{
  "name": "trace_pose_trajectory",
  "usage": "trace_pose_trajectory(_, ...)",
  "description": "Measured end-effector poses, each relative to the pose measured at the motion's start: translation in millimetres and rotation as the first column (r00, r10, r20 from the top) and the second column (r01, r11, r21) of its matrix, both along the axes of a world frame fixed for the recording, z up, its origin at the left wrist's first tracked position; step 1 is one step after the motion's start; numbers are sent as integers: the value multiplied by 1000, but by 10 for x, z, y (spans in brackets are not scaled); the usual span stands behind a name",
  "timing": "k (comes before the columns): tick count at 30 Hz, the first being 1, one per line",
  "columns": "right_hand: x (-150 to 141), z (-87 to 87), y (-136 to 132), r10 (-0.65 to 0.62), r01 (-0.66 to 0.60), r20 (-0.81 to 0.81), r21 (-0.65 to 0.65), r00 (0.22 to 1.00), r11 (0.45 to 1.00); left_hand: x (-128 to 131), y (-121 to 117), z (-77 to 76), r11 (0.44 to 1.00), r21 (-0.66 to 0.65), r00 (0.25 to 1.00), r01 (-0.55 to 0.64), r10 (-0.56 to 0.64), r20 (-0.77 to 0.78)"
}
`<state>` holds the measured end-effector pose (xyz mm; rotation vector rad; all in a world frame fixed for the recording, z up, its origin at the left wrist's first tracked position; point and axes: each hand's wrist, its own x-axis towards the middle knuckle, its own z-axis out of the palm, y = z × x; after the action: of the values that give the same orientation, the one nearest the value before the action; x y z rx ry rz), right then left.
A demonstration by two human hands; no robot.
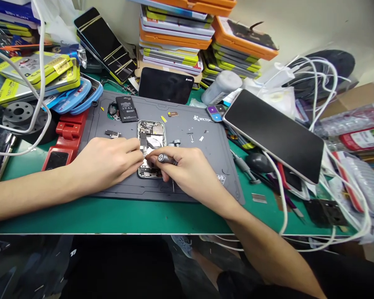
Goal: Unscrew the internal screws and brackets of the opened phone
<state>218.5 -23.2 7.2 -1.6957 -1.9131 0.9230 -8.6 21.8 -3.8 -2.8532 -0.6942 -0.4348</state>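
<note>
An opened smartphone (158,131), its inner boards and connectors exposed, lies on a grey work mat (187,193). My left hand (112,160) is closed at the phone's left edge, fingertips pressed together over its inside; whatever they pinch is too small to make out. From the right, my right hand (190,166) reaches over the phone, with a grey-handled screwdriver (166,159) tucked in its fingers. Its thumb and index fingertips meet near the left fingertips, above the phone's middle. Behind the phone lies a black phone battery (127,109). A small metal part (112,133) sits beyond my left hand.
Small screws and brackets (191,137) lie on the mat's right. A large dark-screened phone (276,133) leans over tools and white cables (280,195) at right. Stacked boxes (176,37) and a black tablet-like screen (165,85) stand behind. A red clamp (67,128) sits at left.
</note>
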Motion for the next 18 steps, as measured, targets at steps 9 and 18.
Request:
trace_pose_trajectory(9,11,2,11,9,-8,20,-23,1000,1000,-8,-3,12,1000,-10,1000,0,-1,-15)
trace_pose_trajectory(18,12,18,16,19,-18,4,-24,1000,1000,-6,2,26,1000,-21,1000,-5,4,-29)
